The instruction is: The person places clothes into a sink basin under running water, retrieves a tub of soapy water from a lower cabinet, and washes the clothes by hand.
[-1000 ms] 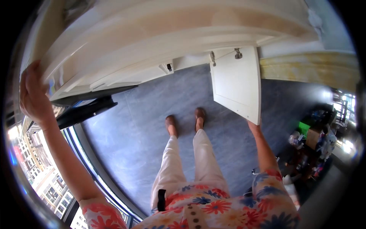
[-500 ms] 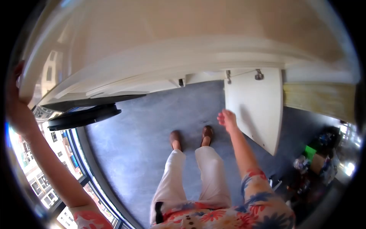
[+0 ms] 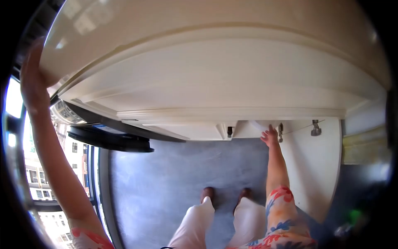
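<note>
My left hand (image 3: 36, 85) is raised at the far left, against the edge of a glossy cream cabinet front (image 3: 215, 74); its fingers are blurred and partly hidden. Lower on the right, my right hand (image 3: 270, 135) reaches into the opening beside an open white cabinet door (image 3: 311, 162), its fingers apart and holding nothing visible. It is close to the metal hinge (image 3: 280, 132). A pale rounded shape shows just behind its fingertips, too unclear to name.
A black rounded appliance part (image 3: 112, 139) juts out at the left. Windows (image 3: 39, 178) line the left side. Below lies the grey floor (image 3: 166, 182). A yellowish panel (image 3: 365, 147) stands at the right, above blurred items.
My right hand has moved up from beside the open door to the cabinet opening. The camera view has tilted up, showing more of the cabinet front. My left hand stays at the cabinet edge.
</note>
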`<state>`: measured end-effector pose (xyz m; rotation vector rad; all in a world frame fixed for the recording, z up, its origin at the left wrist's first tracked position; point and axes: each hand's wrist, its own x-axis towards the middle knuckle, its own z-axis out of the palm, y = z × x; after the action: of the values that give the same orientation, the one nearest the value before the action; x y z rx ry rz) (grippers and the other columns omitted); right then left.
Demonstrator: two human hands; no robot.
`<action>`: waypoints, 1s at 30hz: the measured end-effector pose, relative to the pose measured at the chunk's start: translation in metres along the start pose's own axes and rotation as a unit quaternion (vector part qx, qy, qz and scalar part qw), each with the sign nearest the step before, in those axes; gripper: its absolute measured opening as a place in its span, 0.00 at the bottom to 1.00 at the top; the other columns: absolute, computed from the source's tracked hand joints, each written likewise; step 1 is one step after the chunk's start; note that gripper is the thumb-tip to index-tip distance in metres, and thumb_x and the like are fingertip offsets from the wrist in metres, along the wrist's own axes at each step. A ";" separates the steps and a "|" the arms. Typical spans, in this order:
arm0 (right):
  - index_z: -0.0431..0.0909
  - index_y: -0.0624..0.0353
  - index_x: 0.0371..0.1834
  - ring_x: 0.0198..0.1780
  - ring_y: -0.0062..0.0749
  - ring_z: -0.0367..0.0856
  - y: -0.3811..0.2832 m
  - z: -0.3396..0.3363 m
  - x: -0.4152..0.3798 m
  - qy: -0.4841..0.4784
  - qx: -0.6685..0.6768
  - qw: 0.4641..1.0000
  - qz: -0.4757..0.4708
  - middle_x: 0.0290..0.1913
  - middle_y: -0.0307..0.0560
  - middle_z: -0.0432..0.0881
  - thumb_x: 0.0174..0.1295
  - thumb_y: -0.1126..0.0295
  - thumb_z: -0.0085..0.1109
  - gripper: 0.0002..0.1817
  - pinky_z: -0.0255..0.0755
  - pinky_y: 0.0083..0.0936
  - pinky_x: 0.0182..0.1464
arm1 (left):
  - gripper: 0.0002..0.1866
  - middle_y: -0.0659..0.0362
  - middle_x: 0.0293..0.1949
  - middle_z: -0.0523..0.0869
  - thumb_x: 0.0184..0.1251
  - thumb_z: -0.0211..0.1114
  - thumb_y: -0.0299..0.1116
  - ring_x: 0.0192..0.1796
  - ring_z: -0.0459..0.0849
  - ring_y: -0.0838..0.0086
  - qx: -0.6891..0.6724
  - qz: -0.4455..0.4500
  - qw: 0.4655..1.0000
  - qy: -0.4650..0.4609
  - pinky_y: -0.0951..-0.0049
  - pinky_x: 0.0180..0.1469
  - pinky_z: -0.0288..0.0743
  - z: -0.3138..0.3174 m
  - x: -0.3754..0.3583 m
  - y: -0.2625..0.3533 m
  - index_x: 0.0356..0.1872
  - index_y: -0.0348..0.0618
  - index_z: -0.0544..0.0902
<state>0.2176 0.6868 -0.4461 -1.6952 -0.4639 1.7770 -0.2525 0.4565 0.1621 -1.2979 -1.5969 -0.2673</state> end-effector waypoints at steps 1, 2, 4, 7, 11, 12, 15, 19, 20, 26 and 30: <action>0.63 0.50 0.50 0.37 0.39 0.75 0.000 0.003 0.001 0.021 0.004 1.000 -0.008 0.39 0.46 0.71 0.60 0.55 0.51 0.20 0.73 0.42 0.33 | 0.18 0.51 0.54 0.75 0.69 0.45 0.30 0.56 0.74 0.60 0.000 -0.003 1.000 0.003 0.67 0.55 0.69 0.000 0.001 0.001 0.59 0.46 0.70; 0.63 0.56 0.50 0.35 0.39 0.77 -0.002 0.004 0.004 0.014 0.004 1.000 -0.018 0.38 0.48 0.72 0.60 0.58 0.50 0.20 0.74 0.41 0.32 | 0.18 0.51 0.53 0.75 0.69 0.45 0.30 0.55 0.75 0.60 -0.003 -0.005 1.000 0.001 0.67 0.55 0.69 0.002 0.001 0.001 0.59 0.46 0.70; 0.64 0.68 0.49 0.30 0.39 0.79 -0.009 0.001 0.004 0.006 -0.001 0.999 -0.034 0.36 0.54 0.75 0.59 0.63 0.50 0.21 0.77 0.40 0.30 | 0.18 0.50 0.53 0.76 0.69 0.46 0.31 0.55 0.75 0.59 0.001 0.094 0.995 0.029 0.67 0.55 0.69 0.007 0.001 -0.015 0.59 0.47 0.70; 0.67 0.71 0.40 0.22 0.36 0.77 -0.004 0.000 -0.028 0.030 0.022 0.996 -0.079 0.29 0.52 0.77 0.57 0.70 0.51 0.14 0.79 0.33 0.26 | 0.18 0.52 0.53 0.76 0.67 0.47 0.30 0.54 0.76 0.62 -0.158 0.020 0.987 -0.017 0.67 0.54 0.70 0.009 0.002 -0.012 0.57 0.49 0.73; 0.69 0.70 0.38 0.19 0.34 0.75 0.013 -0.028 -0.069 0.038 0.035 0.996 -0.068 0.30 0.52 0.76 0.55 0.72 0.53 0.12 0.79 0.33 0.24 | 0.14 0.59 0.46 0.81 0.59 0.56 0.28 0.45 0.82 0.66 -0.045 0.071 0.996 -0.034 0.69 0.48 0.77 0.000 0.008 0.029 0.48 0.47 0.78; 0.68 0.71 0.35 0.18 0.35 0.75 0.016 -0.039 -0.082 0.031 0.014 0.997 -0.066 0.27 0.52 0.76 0.55 0.72 0.53 0.11 0.79 0.34 0.22 | 0.13 0.59 0.46 0.81 0.63 0.51 0.30 0.44 0.81 0.69 -0.090 0.043 0.993 -0.061 0.72 0.49 0.75 0.003 0.008 0.031 0.46 0.47 0.79; 0.67 0.71 0.27 0.13 0.38 0.74 0.024 -0.079 -0.118 0.025 -0.097 0.994 -0.045 0.18 0.52 0.74 0.53 0.72 0.53 0.11 0.76 0.35 0.16 | 0.08 0.58 0.31 0.83 0.60 0.53 0.37 0.30 0.81 0.66 -0.207 -0.132 0.968 -0.043 0.69 0.33 0.74 -0.007 0.014 0.063 0.29 0.52 0.81; 0.69 0.72 0.16 0.11 0.38 0.74 -0.002 -0.107 -0.219 -0.019 -0.203 0.978 -0.042 0.13 0.54 0.73 0.49 0.75 0.51 0.10 0.72 0.29 0.13 | 0.09 0.60 0.27 0.81 0.57 0.53 0.34 0.29 0.78 0.69 -0.233 -0.230 0.943 -0.054 0.71 0.35 0.70 -0.024 0.020 0.087 0.26 0.46 0.81; 0.72 0.73 0.19 0.10 0.35 0.73 -0.017 -0.107 -0.255 -0.038 -0.217 0.974 -0.055 0.13 0.53 0.74 0.49 0.74 0.51 0.10 0.70 0.27 0.12 | 0.09 0.60 0.25 0.81 0.57 0.53 0.33 0.29 0.77 0.67 -0.225 -0.201 0.953 -0.041 0.69 0.37 0.70 -0.026 0.023 0.086 0.26 0.46 0.81; 0.77 0.71 0.30 0.15 0.30 0.77 -0.136 -0.090 -0.421 -0.102 -0.490 0.865 -0.023 0.20 0.50 0.79 0.48 0.73 0.52 0.10 0.68 0.21 0.14 | 0.03 0.64 0.23 0.78 0.44 0.58 0.29 0.29 0.75 0.69 -0.250 -0.174 0.952 -0.029 0.69 0.31 0.64 -0.029 0.028 0.082 0.18 0.49 0.73; 0.77 0.71 0.34 0.17 0.29 0.78 -0.243 -0.034 -0.545 -0.170 -0.505 0.842 -0.085 0.22 0.49 0.80 0.46 0.75 0.52 0.13 0.69 0.19 0.16 | 0.04 0.66 0.27 0.80 0.43 0.60 0.27 0.31 0.77 0.72 -0.296 -0.189 0.936 -0.027 0.71 0.33 0.63 -0.037 0.033 0.074 0.22 0.48 0.75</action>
<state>0.2845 0.5054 0.1192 -1.8315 -1.9156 1.8021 -0.1678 0.4794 0.1755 -1.4289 -1.8883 -1.0254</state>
